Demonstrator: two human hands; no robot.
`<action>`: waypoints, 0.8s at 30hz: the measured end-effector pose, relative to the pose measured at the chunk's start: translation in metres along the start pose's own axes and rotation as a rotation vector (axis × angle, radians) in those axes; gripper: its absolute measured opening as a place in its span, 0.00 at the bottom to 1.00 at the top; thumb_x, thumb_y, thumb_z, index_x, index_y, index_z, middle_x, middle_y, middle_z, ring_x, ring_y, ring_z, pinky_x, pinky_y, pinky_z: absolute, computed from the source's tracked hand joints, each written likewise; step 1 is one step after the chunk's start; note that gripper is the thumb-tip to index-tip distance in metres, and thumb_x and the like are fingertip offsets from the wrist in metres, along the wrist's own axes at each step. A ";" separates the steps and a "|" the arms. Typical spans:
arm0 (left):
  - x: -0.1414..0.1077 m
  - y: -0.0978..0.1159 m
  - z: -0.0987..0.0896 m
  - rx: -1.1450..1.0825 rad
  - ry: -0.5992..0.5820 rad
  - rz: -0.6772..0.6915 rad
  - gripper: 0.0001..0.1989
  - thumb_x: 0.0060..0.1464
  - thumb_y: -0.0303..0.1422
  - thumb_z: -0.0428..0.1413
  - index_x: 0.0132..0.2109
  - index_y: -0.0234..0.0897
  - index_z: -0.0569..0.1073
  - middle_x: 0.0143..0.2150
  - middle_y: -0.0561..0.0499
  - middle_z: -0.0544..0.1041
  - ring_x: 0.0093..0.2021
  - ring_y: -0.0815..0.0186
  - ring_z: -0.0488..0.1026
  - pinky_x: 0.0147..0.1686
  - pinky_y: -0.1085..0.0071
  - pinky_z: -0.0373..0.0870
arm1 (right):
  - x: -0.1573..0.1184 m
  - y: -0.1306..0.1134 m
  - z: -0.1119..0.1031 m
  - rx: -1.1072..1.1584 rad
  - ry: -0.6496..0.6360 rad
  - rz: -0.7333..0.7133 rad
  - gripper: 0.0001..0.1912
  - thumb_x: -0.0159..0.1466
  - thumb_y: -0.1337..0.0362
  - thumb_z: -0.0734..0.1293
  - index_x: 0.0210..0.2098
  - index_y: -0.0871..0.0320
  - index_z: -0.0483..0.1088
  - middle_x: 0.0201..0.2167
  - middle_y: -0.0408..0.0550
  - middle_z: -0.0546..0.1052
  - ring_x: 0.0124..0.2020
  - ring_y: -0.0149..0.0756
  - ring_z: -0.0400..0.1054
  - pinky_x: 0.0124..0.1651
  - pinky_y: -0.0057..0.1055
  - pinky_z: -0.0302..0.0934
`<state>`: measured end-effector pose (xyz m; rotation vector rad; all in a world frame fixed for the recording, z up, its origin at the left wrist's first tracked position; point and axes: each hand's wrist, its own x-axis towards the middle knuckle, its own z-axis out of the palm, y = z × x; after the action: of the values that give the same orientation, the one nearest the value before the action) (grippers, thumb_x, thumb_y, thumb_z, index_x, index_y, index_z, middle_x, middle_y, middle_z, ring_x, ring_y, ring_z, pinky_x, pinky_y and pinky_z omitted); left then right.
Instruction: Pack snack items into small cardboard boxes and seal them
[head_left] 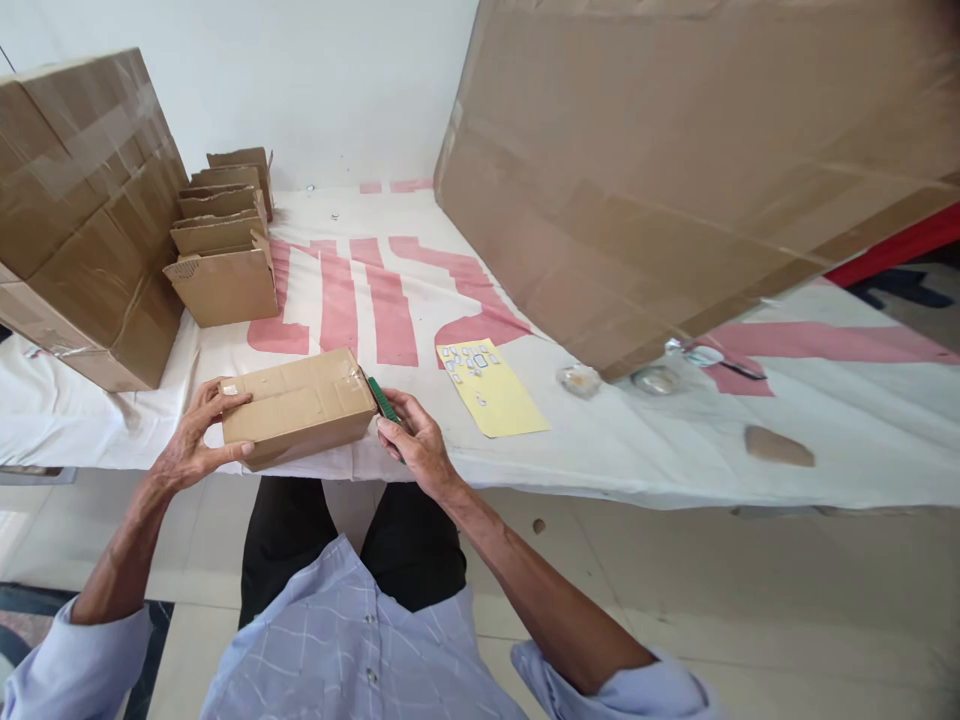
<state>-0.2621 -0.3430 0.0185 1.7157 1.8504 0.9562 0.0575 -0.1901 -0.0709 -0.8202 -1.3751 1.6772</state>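
At the left, the bare left hand (pixel 199 435) has its grip closed on the left end of a brown, oblong cardboard box (pixel 300 400), fingers on the top and thumb against the near side. The box lies near the front edge of the white-cloth-covered desk (pixel 637 460). It is probably light if unfilled, with walls stiff along the edges but likely to dent mid-panel; the taped top may be slightly slick. The end corners look the firmest place to hold. At its right end, the right hand (pixel 420 435) has its grip closed around a slim green ridged tool (pixel 385 402), seemingly hard and easily carried in the fingers.

As for what is hidden: the box's left end is partly behind the fingers, and its inside, underside and far face cannot be seen. The tool's lower part is covered by the right hand, and its working tip cannot be made out. Farther right, tiny marks on a yellow paper sheet (pixel 510 405) are too small to read.
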 end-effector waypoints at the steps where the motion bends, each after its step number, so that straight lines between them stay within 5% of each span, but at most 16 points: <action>1: 0.000 -0.001 -0.001 0.005 -0.013 0.008 0.34 0.58 0.58 0.69 0.66 0.49 0.80 0.74 0.40 0.63 0.78 0.40 0.60 0.77 0.39 0.64 | -0.003 0.001 -0.001 0.004 0.005 0.007 0.29 0.62 0.47 0.76 0.58 0.51 0.73 0.44 0.46 0.79 0.26 0.27 0.61 0.23 0.27 0.55; 6: 0.004 0.003 -0.014 0.076 -0.065 0.061 0.31 0.58 0.58 0.69 0.62 0.49 0.82 0.80 0.40 0.58 0.80 0.38 0.57 0.77 0.36 0.60 | -0.010 0.001 -0.005 0.017 0.022 0.022 0.29 0.61 0.47 0.76 0.58 0.51 0.73 0.50 0.50 0.80 0.29 0.29 0.64 0.25 0.27 0.56; 10: 0.018 0.026 -0.017 0.290 -0.067 0.141 0.27 0.59 0.57 0.68 0.56 0.44 0.81 0.81 0.39 0.57 0.79 0.36 0.56 0.75 0.33 0.60 | -0.007 -0.003 -0.006 0.043 0.002 0.015 0.28 0.62 0.49 0.75 0.58 0.52 0.73 0.50 0.50 0.81 0.29 0.29 0.65 0.26 0.28 0.58; 13: 0.034 0.051 -0.004 0.499 -0.076 0.166 0.25 0.57 0.56 0.69 0.49 0.41 0.78 0.71 0.37 0.68 0.73 0.35 0.62 0.69 0.31 0.63 | -0.005 -0.004 -0.003 0.054 0.003 0.006 0.27 0.62 0.51 0.75 0.58 0.52 0.73 0.50 0.50 0.81 0.30 0.30 0.66 0.26 0.28 0.58; 18: 0.055 0.078 0.025 0.654 -0.171 0.124 0.20 0.53 0.42 0.72 0.46 0.41 0.73 0.50 0.43 0.76 0.52 0.46 0.71 0.55 0.44 0.70 | -0.007 -0.008 -0.004 0.057 0.007 -0.014 0.26 0.63 0.51 0.75 0.57 0.51 0.74 0.49 0.50 0.82 0.30 0.30 0.67 0.26 0.28 0.58; 24: 0.052 0.073 0.012 0.538 -0.163 0.090 0.22 0.50 0.32 0.69 0.48 0.43 0.69 0.46 0.50 0.76 0.47 0.52 0.74 0.54 0.53 0.71 | -0.015 -0.017 -0.023 0.114 -0.012 -0.004 0.25 0.66 0.48 0.74 0.57 0.53 0.75 0.49 0.52 0.84 0.26 0.29 0.66 0.24 0.28 0.56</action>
<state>-0.2110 -0.2902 0.0716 2.1213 2.0535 0.3395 0.0878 -0.1909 -0.0590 -0.7428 -1.2760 1.7425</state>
